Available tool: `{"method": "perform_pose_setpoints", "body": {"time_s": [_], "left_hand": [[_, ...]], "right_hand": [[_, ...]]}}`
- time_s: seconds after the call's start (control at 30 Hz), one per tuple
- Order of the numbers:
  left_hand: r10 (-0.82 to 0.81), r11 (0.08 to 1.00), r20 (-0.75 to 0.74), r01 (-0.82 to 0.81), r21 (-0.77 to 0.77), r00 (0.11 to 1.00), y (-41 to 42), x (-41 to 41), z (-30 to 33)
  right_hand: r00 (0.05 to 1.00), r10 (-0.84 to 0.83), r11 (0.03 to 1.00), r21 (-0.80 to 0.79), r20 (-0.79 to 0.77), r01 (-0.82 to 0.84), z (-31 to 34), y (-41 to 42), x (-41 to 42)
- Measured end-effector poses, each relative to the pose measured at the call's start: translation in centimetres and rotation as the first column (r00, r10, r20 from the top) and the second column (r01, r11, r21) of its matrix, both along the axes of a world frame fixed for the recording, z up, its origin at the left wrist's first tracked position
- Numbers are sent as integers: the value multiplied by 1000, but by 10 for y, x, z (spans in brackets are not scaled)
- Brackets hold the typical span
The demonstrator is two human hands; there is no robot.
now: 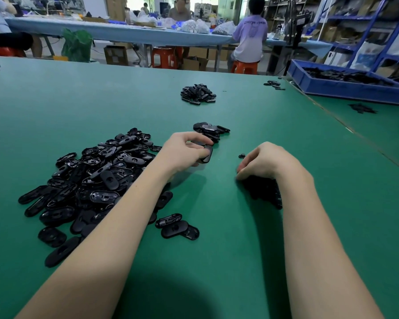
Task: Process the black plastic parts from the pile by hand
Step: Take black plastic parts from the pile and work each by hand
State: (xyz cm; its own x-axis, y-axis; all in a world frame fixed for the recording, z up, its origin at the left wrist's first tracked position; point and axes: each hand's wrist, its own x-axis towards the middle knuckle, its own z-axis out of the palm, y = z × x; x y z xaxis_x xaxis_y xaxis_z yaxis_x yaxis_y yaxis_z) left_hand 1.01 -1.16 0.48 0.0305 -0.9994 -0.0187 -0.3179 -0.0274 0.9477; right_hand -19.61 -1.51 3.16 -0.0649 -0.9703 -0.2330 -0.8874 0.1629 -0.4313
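A large pile of black plastic parts point(95, 178) is spread on the green table point(217, 249), at the left; one oval black part point(206, 154) is gripped in the curled fingers of the left hand point(184, 153), just right of the pile and beside a small heap of parts point(211, 131); the right hand point(260, 161) is curled downward over a dark cluster of parts point(263, 189), though whether anything is grasped cannot be told; a further heap point(198, 94) is seen farther back; a blue bin point(346, 88) of parts is set at the far right.
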Motion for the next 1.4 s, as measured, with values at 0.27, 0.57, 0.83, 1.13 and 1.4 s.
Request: {"method": "perform_pose_setpoints", "body": {"time_s": [0.27,0.57,0.83,1.13,1.4], "left_hand": [[-4,1000,-88,5,15,996,-2,7,1],[15,998,-38,-17,-63,999,1,5,0],[2,995,-59,-8,-99,998,0,6,0],[-15,989,68,25,-145,998,-1,5,-1],[-77,976,129,102,-195,989,3,2,2]], "right_hand": [[995,-20,998,-64,-94,15,2,4,8],[982,120,991,-74,148,-110,-2,-3,6],[862,219,976,-115,457,-188,-2,-2,13],[799,170,981,-175,577,-83,-4,-3,22],[791,148,974,-225,594,-14,-7,-5,29]]}}
